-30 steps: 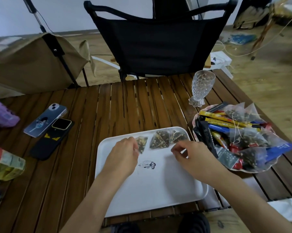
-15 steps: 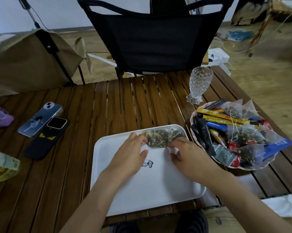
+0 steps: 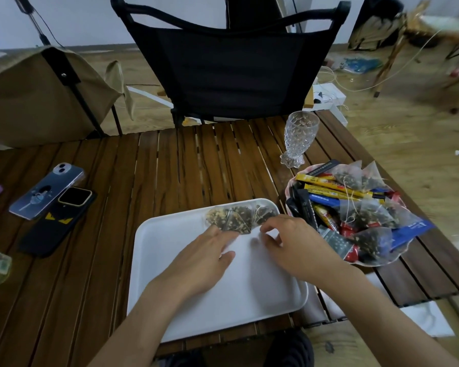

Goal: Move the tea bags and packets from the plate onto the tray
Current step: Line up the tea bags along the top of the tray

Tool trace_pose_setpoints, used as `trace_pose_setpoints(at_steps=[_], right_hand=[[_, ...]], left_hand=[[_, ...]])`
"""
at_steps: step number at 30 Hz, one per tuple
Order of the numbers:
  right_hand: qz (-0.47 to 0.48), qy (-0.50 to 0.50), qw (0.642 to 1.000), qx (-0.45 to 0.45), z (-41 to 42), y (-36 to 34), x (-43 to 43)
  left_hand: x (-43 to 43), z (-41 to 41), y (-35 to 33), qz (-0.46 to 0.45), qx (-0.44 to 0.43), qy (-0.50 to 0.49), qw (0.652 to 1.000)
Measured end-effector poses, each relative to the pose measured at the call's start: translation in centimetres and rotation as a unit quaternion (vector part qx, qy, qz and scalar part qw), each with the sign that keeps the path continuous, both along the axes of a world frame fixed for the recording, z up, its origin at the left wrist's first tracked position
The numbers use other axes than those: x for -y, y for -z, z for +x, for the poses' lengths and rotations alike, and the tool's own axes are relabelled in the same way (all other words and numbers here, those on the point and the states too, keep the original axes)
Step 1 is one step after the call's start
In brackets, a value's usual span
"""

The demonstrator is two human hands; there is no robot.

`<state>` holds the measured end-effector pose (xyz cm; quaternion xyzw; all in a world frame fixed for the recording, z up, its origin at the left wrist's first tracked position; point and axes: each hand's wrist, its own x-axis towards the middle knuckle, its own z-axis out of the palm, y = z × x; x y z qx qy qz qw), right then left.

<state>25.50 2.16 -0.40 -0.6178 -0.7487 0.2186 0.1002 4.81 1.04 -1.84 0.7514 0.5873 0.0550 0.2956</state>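
Worktop [image 3: 170,181] is carrying tray and plate side by side. White tray [image 3: 154,274], nearer you, is holding a few mesh tea bags [image 3: 233,218] bunched at its far edge. Plate [image 3: 376,264] on its right is sitting under a heap of bags and packets [image 3: 355,207], so most of the job is waiting. Your left hand [image 3: 207,258] is touching the bunch, fingers straight. Your right hand [image 3: 300,245] is curling beside it; cannot tell whether it is pinching anything.

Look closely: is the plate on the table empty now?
No, the plate holds a heap of tea bags and packets.
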Motion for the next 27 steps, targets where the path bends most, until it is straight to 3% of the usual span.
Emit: trace_pose_setpoints(at_steps=[5, 8, 11, 13, 18, 22, 27], right_hand=[[0.046, 0.029, 0.998, -0.012, 0.8, -1.1, 0.0], [0.158, 0.078, 0.984, -0.013, 2.1, -1.9, -0.6], [0.233, 0.152, 0.956, 0.093, 4.1, -2.2, -1.6], [0.201, 0.196, 0.944, 0.171, 5.4, -1.7, -2.4], [0.12, 0.21, 0.946, 0.218, 7.4, -0.5, -4.0], [0.143, 0.231, 0.941, 0.201, 7.4, -1.0, -4.1], [0.29, 0.198, 0.933, 0.082, 4.7, -3.2, -2.4]], left_hand=[[-0.1, 0.2, 0.0, 0.0, -0.002, 0.008, 1.0], [0.4, 0.2, -0.5, 0.005, 0.003, 0.007, 1.0], [0.9, 0.0, -1.0, 0.008, 0.011, 0.006, 1.0], [1.1, -0.2, -1.4, 0.011, 0.007, 0.007, 1.0], [1.1, -0.9, -2.1, 0.015, -0.005, 0.005, 1.0], [0.8, -1.5, -2.6, 0.023, -0.017, 0.002, 1.0], [0.5, -2.6, -3.7, 0.024, -0.023, -0.018, 0.999]])
